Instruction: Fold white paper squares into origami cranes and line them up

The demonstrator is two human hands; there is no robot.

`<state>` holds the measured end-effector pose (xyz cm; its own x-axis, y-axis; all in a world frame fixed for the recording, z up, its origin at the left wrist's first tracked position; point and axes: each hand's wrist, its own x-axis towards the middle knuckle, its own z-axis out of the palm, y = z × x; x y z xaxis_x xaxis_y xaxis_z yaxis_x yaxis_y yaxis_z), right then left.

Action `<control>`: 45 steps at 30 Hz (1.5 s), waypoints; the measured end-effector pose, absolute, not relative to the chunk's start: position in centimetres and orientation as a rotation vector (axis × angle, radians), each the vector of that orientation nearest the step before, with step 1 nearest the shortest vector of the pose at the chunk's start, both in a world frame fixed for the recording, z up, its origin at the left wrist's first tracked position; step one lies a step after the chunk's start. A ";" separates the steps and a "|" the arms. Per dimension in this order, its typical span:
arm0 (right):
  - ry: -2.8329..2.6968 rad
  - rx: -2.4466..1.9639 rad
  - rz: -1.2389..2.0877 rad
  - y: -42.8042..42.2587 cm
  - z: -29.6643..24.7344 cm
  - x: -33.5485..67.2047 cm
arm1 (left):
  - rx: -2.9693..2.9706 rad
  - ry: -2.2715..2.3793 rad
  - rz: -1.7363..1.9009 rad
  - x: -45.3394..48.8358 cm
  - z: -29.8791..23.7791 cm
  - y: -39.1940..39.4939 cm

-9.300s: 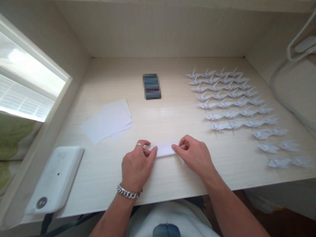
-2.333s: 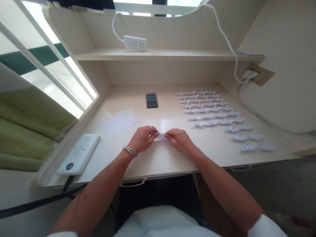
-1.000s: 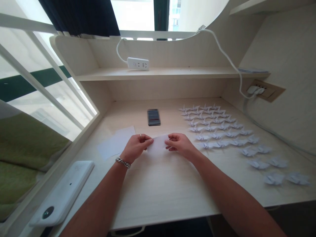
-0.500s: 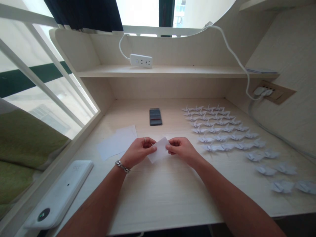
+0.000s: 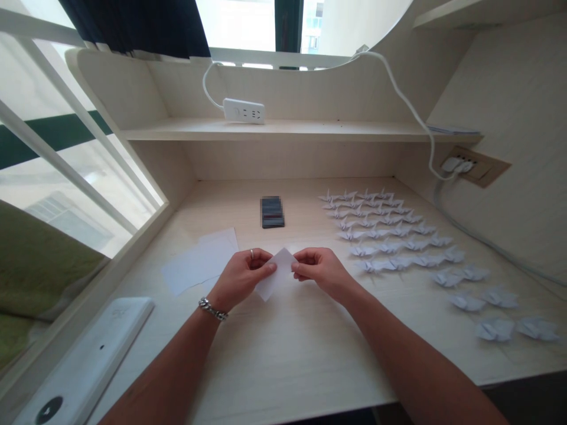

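Observation:
A small white sheet of paper (image 5: pixel 275 276) is held up over the desk between my two hands, one corner pointing up and away. My left hand (image 5: pixel 241 273), with a ring and a chain bracelet, pinches its left edge between thumb and fingers. On the other side, my right hand (image 5: pixel 319 268) grips the right corner, thumb on top and fingers curled. Loose white sheets (image 5: pixel 197 265) lie flat to the left of my left hand. Rows of folded paper cranes (image 5: pixel 390 230) stand to the right of my right hand.
A dark pixelated block (image 5: pixel 272 212) lies beyond my hands. At the left edge rests a long white device (image 5: pixel 95 354). A power strip (image 5: pixel 243 111) sits on the shelf (image 5: pixel 301 131). A white cable runs down to the wall socket (image 5: pixel 476 166) on the right.
The view has swung slightly right, so the scene shifts left. The paper is turned a little, its top corner now pointing more upward between my hands. Both hands keep their hold.

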<state>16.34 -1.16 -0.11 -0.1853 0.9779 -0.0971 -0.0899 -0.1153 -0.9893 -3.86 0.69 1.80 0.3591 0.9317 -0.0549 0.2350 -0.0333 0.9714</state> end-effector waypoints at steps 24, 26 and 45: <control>-1.106 -0.992 1.581 -1.7 -0.2 16.2 | 1.226 0.992 0.844 -3.6 1.8 0.1; -1.088 -0.963 1.602 -1.7 -0.2 16.2 | 1.214 0.971 0.858 -3.5 2.0 0.0; -1.016 -0.907 1.630 -1.8 0.3 16.2 | 1.403 0.977 0.867 -3.7 2.3 -0.1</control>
<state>16.16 -1.78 0.27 -0.2471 0.9645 -0.0925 -0.3415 -0.1761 -0.9233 -3.71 -0.07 2.25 0.3783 0.9250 -0.0360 0.0739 0.0086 0.9972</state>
